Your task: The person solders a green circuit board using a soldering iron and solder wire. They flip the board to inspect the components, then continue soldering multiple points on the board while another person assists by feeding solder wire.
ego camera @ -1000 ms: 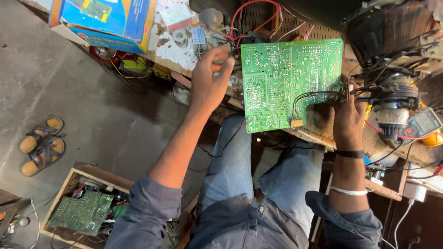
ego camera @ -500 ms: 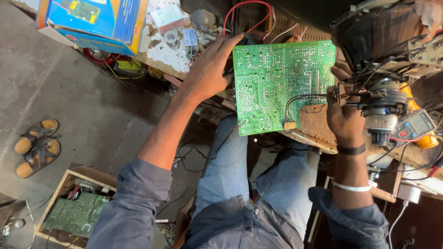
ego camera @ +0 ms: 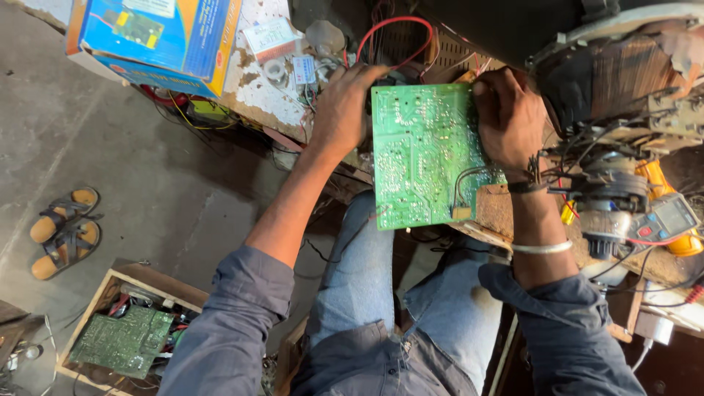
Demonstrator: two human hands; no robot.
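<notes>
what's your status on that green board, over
Left hand grips green circuit board at its left edge. Right hand grips top right corner. Red wire loops just behind.

Blue-orange box point(ego camera: 150, 40) top left; multimeter screen point(ego camera: 671, 215) right.

Green circuit board point(ego camera: 422, 154), solder side up, held over the workbench edge point(ego camera: 506, 220) by two hands: left hand point(ego camera: 345, 110) gripping its left top corner, right hand point(ego camera: 510, 117) closed on its right top edge. Red wire loop point(ego camera: 403, 29) behind; blue box point(ego camera: 158, 40) upper left; meter point(ego camera: 671, 220), apparently, at right. Floor: sandals point(ego camera: 62, 231), wooden crate point(ego camera: 121, 330) with another green board point(ego camera: 125, 341).
</notes>
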